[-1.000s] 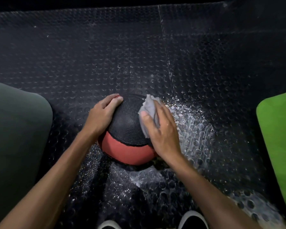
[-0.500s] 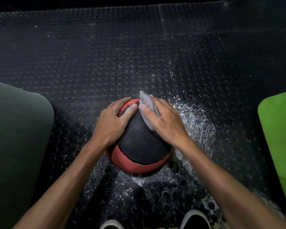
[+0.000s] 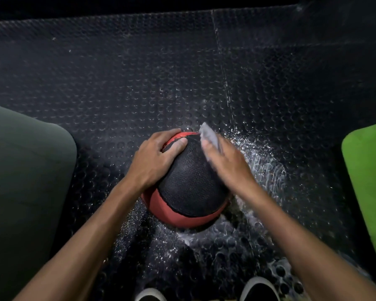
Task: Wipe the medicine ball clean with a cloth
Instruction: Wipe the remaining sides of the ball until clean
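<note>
A black and red medicine ball (image 3: 191,187) sits on the studded black rubber floor (image 3: 139,72) in front of me. My left hand (image 3: 154,161) rests on its upper left side, fingers spread over the curve, steadying it. My right hand (image 3: 230,166) is on the upper right side and holds a small grey cloth (image 3: 208,135) against the ball. The cloth sticks out past my fingertips near the ball's far edge. This hand is slightly blurred by motion.
Water droplets and a wet patch (image 3: 265,166) cover the floor to the right of the ball and below it. A dark green mat (image 3: 26,181) lies at the left, a bright green mat (image 3: 369,170) at the right. My shoe tips (image 3: 259,290) show at the bottom edge.
The ball has rolled so a red band shows at its far top. My right hand slid the cloth up towards the far edge; my left hand shifted further over the top.
</note>
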